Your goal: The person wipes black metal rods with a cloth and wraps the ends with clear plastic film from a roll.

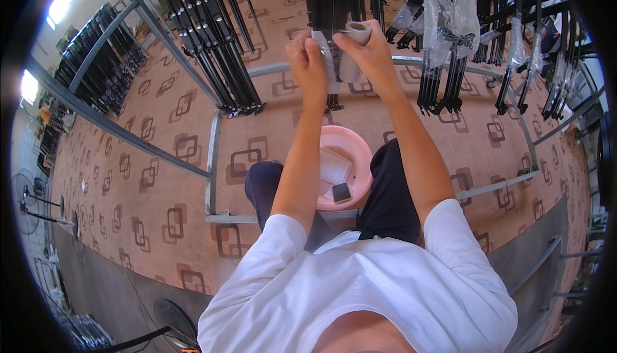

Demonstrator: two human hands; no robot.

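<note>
A bundle of black rods (331, 6) hangs upright in front of me, with clear plastic film (326, 64) around its lower part. My right hand (373, 54) grips a roll of clear film (357, 32) at the bundle's right side, its hollow core facing up. On the left side, my left hand (308, 64) is closed against the film's edge, thumb up and fingers curled; part of its grip is hidden. A pink basin (363, 160) stands on the floor between my knees. Inside it lie a white packet (334, 167) and a small dark flat object (341, 192).
More black rods (212, 44) hang to the left. On the right, other rod bundles carry clear wrapping (437, 25). A grey metal frame (211, 160) surrounds my place on the patterned carpet (154, 192). A fan (29, 199) stands far left.
</note>
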